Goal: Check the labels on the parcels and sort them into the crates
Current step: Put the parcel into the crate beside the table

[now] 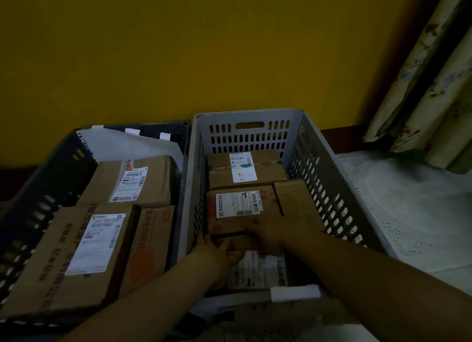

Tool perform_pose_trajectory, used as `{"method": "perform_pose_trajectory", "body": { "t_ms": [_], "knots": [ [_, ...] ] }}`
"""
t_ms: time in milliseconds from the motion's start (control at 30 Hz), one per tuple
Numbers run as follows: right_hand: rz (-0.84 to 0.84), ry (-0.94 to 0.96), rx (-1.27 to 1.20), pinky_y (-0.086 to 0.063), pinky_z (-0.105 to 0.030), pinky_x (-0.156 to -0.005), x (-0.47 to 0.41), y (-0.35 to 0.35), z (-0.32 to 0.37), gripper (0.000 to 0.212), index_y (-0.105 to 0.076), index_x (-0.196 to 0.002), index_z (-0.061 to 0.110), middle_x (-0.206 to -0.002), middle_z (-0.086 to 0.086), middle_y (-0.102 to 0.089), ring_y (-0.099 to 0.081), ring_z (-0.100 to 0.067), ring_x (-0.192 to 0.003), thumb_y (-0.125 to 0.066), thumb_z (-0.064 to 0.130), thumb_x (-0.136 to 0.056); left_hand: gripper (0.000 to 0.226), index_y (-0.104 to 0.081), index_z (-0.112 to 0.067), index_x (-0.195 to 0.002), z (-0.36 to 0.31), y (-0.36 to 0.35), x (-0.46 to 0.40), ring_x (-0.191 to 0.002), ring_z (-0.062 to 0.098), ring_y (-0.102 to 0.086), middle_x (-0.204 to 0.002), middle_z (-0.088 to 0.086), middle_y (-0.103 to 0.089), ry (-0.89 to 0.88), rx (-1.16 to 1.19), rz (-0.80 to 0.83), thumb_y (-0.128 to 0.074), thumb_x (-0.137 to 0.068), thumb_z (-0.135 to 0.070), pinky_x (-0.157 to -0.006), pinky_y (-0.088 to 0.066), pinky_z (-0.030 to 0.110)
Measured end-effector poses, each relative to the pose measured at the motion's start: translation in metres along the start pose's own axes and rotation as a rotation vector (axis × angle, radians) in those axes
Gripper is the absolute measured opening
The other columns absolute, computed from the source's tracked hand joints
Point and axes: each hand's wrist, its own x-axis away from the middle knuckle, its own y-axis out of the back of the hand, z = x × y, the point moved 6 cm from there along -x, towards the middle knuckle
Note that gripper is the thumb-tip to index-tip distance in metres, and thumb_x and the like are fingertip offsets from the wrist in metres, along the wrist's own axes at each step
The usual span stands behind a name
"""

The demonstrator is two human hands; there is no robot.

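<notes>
**Parcel, labelled carton — being set into grey crate**

Parcel point(255, 267): small carton, white label up, low at near end of grey slotted crate point(332, 178), just in front of the "20" label carton point(237, 209). Held from both sides: left hand point(217, 249) curled round its left edge, right hand point(265, 233) clasping its far top edge. Fingertips partly lost in dim light.

Risks, as judged:
- Snagging on neighbouring carton tops while lowered into the tight gap; likely cause, close packing at crate's near end.
- Landing tilted, or with label covered; likely cause, uneven release by the two hands.
- Misreading of label; likely cause, poor light.

Count:
- Crates: 2. Grey crate, right; black crate point(38, 214), left, touching side by side.
- Parcels in grey crate: 4 visible. Far carton point(245, 168), "20" label carton, plain carton point(296, 203), held parcel.
- Parcels in black crate: 3 visible. Far carton point(135, 181), large near carton point(84, 252), narrow carton point(150, 244).
- Further carton point(281, 313) at bottom edge, outside crates; partly hidden.
- Hands: 2.
</notes>
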Motion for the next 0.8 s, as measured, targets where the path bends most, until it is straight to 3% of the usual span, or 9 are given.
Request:
{"method": "perform_pose_trajectory", "body": {
  "t_ms": [100,200,267,367,467,567,633,700,800],
  "knots": [
    [-0.142,-0.33,0.147,-0.02,-0.061,-0.114,0.021,0.0,-0.022,0.106,-0.006,-0.15,0.043,-0.161,-0.003,-0.005,-0.009,-0.033,-0.146,-0.078,0.047,-0.073,0.09,0.009,-0.037,-0.152,0.008,0.004,-0.011,-0.14,0.052,0.014,-0.16,0.008,0.018,0.047,-0.01,0.049,-0.057,-0.091,-0.048,-0.11,0.001,0.07],
    [-0.055,-0.387,0.093,-0.012,-0.063,-0.114,0.026,-0.018,-0.029,0.116,0.008,-0.151,0.041,-0.162,-0.004,0.011,0.005,-0.036,-0.147,-0.077,0.05,-0.072,0.094,0.009,-0.036,-0.152,0.014,0.007,-0.023,-0.14,0.052,0.017,-0.16,0.01,0.017,0.07,-0.048,0.069,-0.058,-0.088,-0.051,-0.109,0.004,0.072],
    [-0.026,-0.435,0.13,-0.01,-0.064,-0.114,0.023,-0.02,-0.033,0.119,0.012,-0.152,0.036,-0.162,-0.005,0.015,0.008,-0.037,-0.147,-0.076,0.052,-0.073,0.085,0.006,-0.034,-0.153,0.012,-0.001,-0.028,-0.142,0.048,0.015,-0.16,0.009,0.014,0.052,-0.035,0.085,-0.052,-0.092,-0.05,-0.109,0.006,0.071],
    [-0.025,-0.44,0.206,-0.011,-0.067,-0.113,0.016,-0.028,-0.034,0.12,0.016,-0.152,0.032,-0.161,-0.008,0.017,0.008,-0.04,-0.146,-0.075,0.051,-0.075,0.072,-0.009,-0.028,-0.154,0.018,-0.023,-0.04,-0.146,0.035,0.009,-0.16,0.006,0.012,0.115,0.15,0.051,-0.044,-0.095,-0.048,-0.113,0.005,0.065],
    [-0.038,-0.448,0.161,-0.009,-0.066,-0.114,0.016,-0.025,-0.035,0.117,0.014,-0.152,0.032,-0.161,-0.008,0.017,0.008,-0.039,-0.147,-0.073,0.049,-0.077,0.07,-0.019,-0.029,-0.153,0.027,-0.031,-0.046,-0.146,0.038,0.006,-0.161,0.012,0.009,0.219,0.269,0.003,-0.046,-0.092,-0.05,-0.114,-0.001,0.063],
    [-0.14,-0.436,-0.007,-0.01,-0.06,-0.116,0.031,-0.01,-0.03,0.106,0.006,-0.154,0.033,-0.162,-0.006,0.006,0.0,-0.035,-0.148,-0.069,0.051,-0.081,0.083,-0.006,-0.033,-0.154,0.014,-0.005,-0.03,-0.145,0.041,0.011,-0.161,0.005,0.005,0.049,0.091,0.051,-0.054,-0.089,-0.051,-0.112,0.005,0.067],
    [-0.271,-0.426,-0.109,-0.011,-0.054,-0.118,0.047,0.007,-0.023,0.097,-0.001,-0.154,0.028,-0.162,-0.007,-0.001,-0.007,-0.032,-0.147,-0.065,0.051,-0.085,0.087,-0.002,-0.036,-0.153,0.012,0.026,-0.011,-0.146,0.038,0.009,-0.162,0.004,0.004,-0.017,0.043,-0.031,-0.052,-0.087,-0.062,-0.111,0.007,0.065],
    [-0.356,-0.436,-0.196,-0.014,-0.044,-0.118,0.069,0.025,-0.014,0.086,-0.008,-0.155,0.021,-0.161,-0.009,-0.008,-0.015,-0.028,-0.147,-0.06,0.046,-0.091,0.087,0.0,-0.037,-0.152,0.013,0.046,0.01,-0.147,0.035,0.006,-0.162,0.002,0.004,-0.038,0.093,-0.064,-0.049,-0.086,-0.065,-0.112,0.004,0.064],
    [-0.382,-0.446,-0.25,-0.016,-0.041,-0.12,0.114,0.05,0.013,0.095,0.001,-0.156,0.017,-0.162,-0.009,-0.008,-0.015,-0.027,-0.147,-0.058,0.051,-0.09,0.09,0.008,-0.041,-0.15,0.019,0.079,0.058,-0.148,0.035,0.005,-0.162,-0.001,0.006,-0.036,0.21,-0.039,-0.05,-0.086,-0.066,-0.112,0.001,0.065]
  ]
}}
